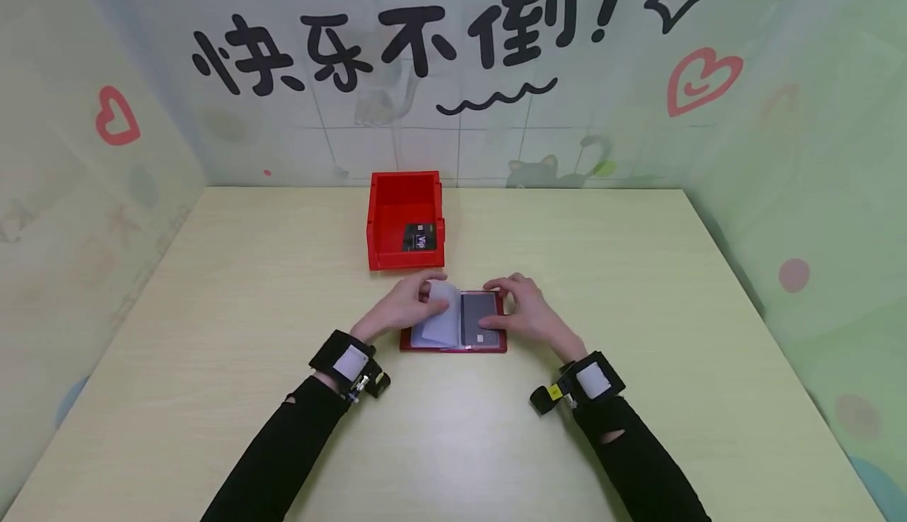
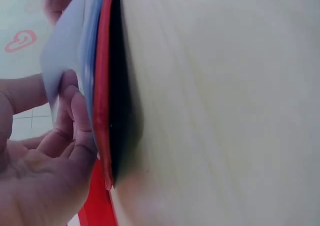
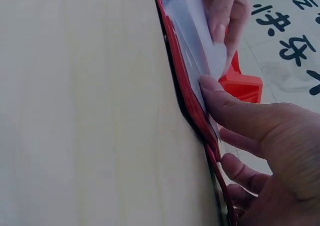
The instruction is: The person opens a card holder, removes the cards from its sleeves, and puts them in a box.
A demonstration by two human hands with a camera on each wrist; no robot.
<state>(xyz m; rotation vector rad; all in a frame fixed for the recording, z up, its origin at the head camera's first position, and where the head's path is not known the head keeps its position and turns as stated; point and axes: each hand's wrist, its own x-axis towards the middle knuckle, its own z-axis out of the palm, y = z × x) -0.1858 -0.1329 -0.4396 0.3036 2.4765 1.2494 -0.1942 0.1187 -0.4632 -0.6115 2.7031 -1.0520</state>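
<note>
Two hands are working on a red card holder [image 1: 453, 342] lying open on the pale wooden counter [image 1: 638, 270], just in front of a red plastic bin [image 1: 405, 219]. Left hand [image 1: 400, 305] is pinching a clear plastic sleeve page [image 1: 441, 313] between thumb and fingers and lifting it partway over, so the page is standing curved above the left half; the left wrist view is showing the fingers [image 2: 70, 116] curled on the page edge, with the red cover [image 2: 102, 85] lying flat below. Right hand [image 1: 524, 313] is resting on the right-hand page with fingers fairly straight, the thumb [image 3: 235, 108] pressing the sleeves down against the cover, apparently pinning the holder so it is not sliding while the page is turning. A dark card [image 1: 480, 321] is showing through the right-hand sleeve under that hand. Inside the bin a black VIP card [image 1: 420, 237] is leaning against the right wall. Both forearms are wearing black sleeves and wrist-mounted cameras [image 1: 350, 364].
</note>
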